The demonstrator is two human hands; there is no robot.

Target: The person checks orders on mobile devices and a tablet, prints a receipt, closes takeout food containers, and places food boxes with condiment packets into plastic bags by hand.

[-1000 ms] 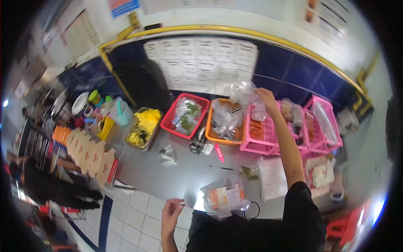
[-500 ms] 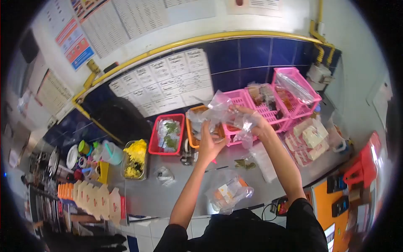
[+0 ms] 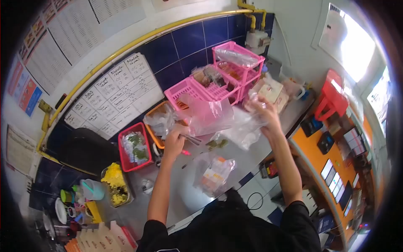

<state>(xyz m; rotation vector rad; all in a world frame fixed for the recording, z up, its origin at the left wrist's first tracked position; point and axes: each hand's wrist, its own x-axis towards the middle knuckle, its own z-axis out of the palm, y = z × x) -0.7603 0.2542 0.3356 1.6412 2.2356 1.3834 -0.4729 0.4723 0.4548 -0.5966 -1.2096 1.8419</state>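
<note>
Dark blue tiles (image 3: 189, 38) backed the smooth metal surface (image 3: 178, 201). Apart at centre, the left hand (image 3: 174, 143) pinched a thin clear plastic bag (image 3: 208, 115); the right hand (image 3: 269, 116) gripped crinkled plastic (image 3: 254, 101).

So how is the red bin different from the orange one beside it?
The red bin holds green leaves with clear plastic, while the orange bin shows crumpled clear bags and no leaves that I can see. The red bin is almost fully in view; the orange bin is partly hidden by the left hand and the bags. Both are open-topped and sit on the counter.
</note>
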